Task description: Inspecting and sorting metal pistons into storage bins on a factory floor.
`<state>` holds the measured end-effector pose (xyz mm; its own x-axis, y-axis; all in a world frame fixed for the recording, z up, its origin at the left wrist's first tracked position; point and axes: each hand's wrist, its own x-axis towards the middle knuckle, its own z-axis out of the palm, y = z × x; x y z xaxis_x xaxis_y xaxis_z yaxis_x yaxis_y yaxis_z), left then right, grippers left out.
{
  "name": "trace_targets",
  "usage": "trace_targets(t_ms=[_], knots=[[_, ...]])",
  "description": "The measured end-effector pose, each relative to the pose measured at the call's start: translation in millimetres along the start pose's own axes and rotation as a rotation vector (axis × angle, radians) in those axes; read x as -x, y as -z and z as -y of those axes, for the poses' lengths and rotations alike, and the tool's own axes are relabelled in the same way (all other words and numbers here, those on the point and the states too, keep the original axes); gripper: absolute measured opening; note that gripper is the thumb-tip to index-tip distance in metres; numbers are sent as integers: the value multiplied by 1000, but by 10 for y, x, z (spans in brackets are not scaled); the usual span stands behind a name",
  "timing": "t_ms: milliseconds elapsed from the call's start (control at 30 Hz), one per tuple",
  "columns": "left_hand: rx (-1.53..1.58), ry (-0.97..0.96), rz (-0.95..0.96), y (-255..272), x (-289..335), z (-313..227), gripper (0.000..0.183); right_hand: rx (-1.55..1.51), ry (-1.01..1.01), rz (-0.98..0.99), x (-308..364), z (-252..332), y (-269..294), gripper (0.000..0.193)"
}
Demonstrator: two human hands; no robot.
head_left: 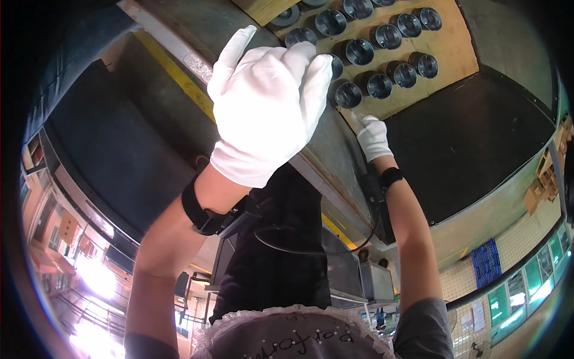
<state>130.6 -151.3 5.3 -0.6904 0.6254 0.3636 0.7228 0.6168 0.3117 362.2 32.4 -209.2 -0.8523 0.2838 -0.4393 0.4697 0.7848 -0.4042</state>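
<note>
My left hand (260,110), in a white glove, is raised close to the view, over the front edge of the work surface. Its little finger and thumb stand apart; the middle fingers bend forward, and nothing shows in them. Behind its fingertips is a round black cup-shaped part (301,38), partly covered. My right hand (374,139), also white-gloved, is at the near edge of a tan board (445,54). Its fingers are closed together; what they hold, if anything, is too small to tell. Just beyond them stands another black cup-shaped part (348,94).
Several more black cup-shaped parts (388,37) stand in rows on the board. A dark mat (472,143) lies to the right. The worn metal edge (173,45) runs diagonally past my left hand. A thin black cable (299,250) hangs between my wrists.
</note>
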Motion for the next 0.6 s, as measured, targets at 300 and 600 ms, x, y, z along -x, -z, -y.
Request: trace_targets(t_ms=[300, 600], knots=[[-6, -35, -19, -4, -49, -31, 16, -350, -419, -505, -163, -442, 393, 47], [37, -38, 94, 12, -56, -18, 10, -376, -371, -355, -320, -752, 92, 44]])
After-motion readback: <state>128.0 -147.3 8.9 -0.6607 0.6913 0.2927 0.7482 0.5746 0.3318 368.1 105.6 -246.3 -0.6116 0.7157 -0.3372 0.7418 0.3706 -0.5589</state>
